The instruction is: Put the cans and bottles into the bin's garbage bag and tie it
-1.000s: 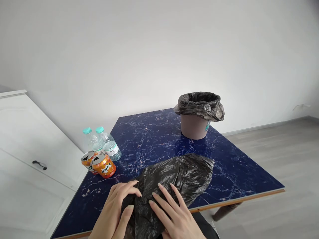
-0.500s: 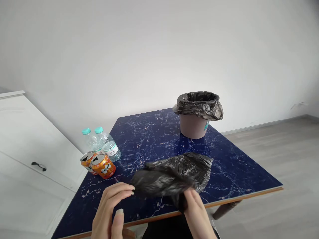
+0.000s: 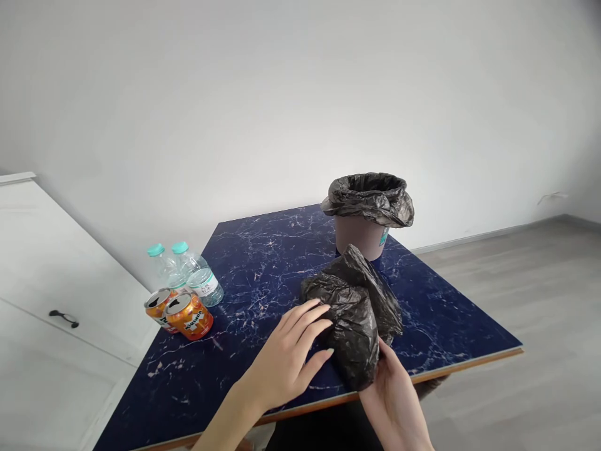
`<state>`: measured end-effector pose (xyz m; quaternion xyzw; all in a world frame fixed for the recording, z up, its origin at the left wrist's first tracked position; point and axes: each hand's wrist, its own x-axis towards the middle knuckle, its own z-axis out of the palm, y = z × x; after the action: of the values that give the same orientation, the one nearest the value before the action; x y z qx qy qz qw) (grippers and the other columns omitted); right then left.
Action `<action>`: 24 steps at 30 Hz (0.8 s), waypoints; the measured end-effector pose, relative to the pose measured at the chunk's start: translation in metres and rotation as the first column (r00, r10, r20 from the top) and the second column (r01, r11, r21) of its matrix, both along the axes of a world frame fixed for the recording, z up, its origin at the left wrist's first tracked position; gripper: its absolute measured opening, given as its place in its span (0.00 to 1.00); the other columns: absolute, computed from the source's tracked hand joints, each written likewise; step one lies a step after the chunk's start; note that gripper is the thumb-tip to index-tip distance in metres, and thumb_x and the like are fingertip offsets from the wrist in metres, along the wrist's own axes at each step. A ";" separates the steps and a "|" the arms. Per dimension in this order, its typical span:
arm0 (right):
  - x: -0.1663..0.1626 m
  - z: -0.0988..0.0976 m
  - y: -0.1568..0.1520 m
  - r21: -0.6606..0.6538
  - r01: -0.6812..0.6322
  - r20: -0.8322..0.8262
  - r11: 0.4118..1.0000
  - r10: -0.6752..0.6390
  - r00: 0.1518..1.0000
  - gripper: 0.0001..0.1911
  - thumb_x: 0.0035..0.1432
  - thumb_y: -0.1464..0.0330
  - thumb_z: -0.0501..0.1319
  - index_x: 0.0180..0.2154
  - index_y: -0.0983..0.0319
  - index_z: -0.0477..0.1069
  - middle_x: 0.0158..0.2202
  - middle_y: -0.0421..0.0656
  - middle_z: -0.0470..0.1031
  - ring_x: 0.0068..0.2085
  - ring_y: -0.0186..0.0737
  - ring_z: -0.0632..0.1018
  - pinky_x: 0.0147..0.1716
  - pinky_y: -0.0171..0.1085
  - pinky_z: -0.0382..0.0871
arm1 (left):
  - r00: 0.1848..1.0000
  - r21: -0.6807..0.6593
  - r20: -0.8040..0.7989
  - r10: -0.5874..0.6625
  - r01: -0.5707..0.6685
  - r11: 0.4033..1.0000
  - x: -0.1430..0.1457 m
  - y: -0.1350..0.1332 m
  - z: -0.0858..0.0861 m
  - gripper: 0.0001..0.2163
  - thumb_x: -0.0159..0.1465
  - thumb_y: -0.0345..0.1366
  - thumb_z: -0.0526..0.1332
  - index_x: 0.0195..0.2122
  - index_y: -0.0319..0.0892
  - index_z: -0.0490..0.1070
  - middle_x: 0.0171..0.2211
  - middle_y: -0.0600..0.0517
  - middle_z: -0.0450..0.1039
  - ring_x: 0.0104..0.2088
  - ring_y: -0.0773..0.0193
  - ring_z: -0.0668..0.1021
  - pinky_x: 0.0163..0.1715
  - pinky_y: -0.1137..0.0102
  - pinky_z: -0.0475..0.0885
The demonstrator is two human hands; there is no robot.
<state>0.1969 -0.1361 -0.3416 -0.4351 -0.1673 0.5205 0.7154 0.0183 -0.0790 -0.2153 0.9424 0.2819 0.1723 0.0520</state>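
Observation:
A crumpled black plastic bag [image 3: 352, 313] is bunched up near the front edge of the table. On its left side, my left hand [image 3: 293, 351] reaches in with spread fingers, their tips at the plastic. My right hand [image 3: 392, 388] grips the bag's lower right corner; part of its fingers is hidden behind the plastic. Just beyond the bag stands a taupe trash bin [image 3: 355, 235], its rim covered by a black liner [image 3: 375, 203] folded over the outside.
Two orange soda cans [image 3: 190, 316] stand at the left table edge. Behind them are two clear plastic bottles [image 3: 204, 285] with turquoise caps. The blue marbled table [image 3: 263, 250] has a wooden edge. A white cabinet [image 3: 61, 263] stands at left, and a wall runs behind.
The bag has been folded from a wide spread into a taller, more compact bunch. My left hand has moved right onto it, while my right hand has shifted slightly right.

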 end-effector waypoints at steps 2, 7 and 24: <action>0.003 0.007 -0.001 -0.003 -0.019 -0.041 1.000 0.019 0.999 0.21 0.73 0.54 0.53 0.51 0.57 0.80 0.51 0.44 0.85 0.60 0.52 0.81 0.61 0.54 0.78 | 1.000 -0.022 -0.011 -0.023 0.022 1.000 0.013 0.015 -0.005 0.19 0.79 0.42 0.53 0.68 0.44 0.63 0.72 0.45 0.64 0.75 0.52 0.60 0.72 0.50 0.62; 0.035 0.021 -0.004 -0.014 -0.035 -0.083 0.999 0.034 0.996 0.17 0.67 0.56 0.61 0.49 0.59 0.79 0.50 0.47 0.85 0.58 0.55 0.82 0.61 0.56 0.77 | 0.999 -0.078 -0.022 -0.040 0.038 0.996 0.030 0.040 -0.015 0.16 0.79 0.44 0.52 0.60 0.43 0.72 0.59 0.48 0.78 0.67 0.53 0.72 0.73 0.50 0.62; 0.028 0.071 0.039 0.134 -0.217 0.989 0.967 -0.117 0.087 0.28 0.77 0.57 0.51 0.72 0.57 0.60 0.76 0.47 0.57 0.77 0.56 0.52 0.74 0.64 0.50 | 0.954 -0.090 -0.217 -0.205 0.190 0.978 0.065 0.053 -0.029 0.35 0.76 0.41 0.55 0.79 0.47 0.39 0.79 0.47 0.42 0.78 0.48 0.44 0.77 0.47 0.43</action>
<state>0.2248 -0.0973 -0.2711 -0.5731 -0.6837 0.0887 0.4431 0.0835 -0.0264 -0.2447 0.9769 0.1962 0.0487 0.0687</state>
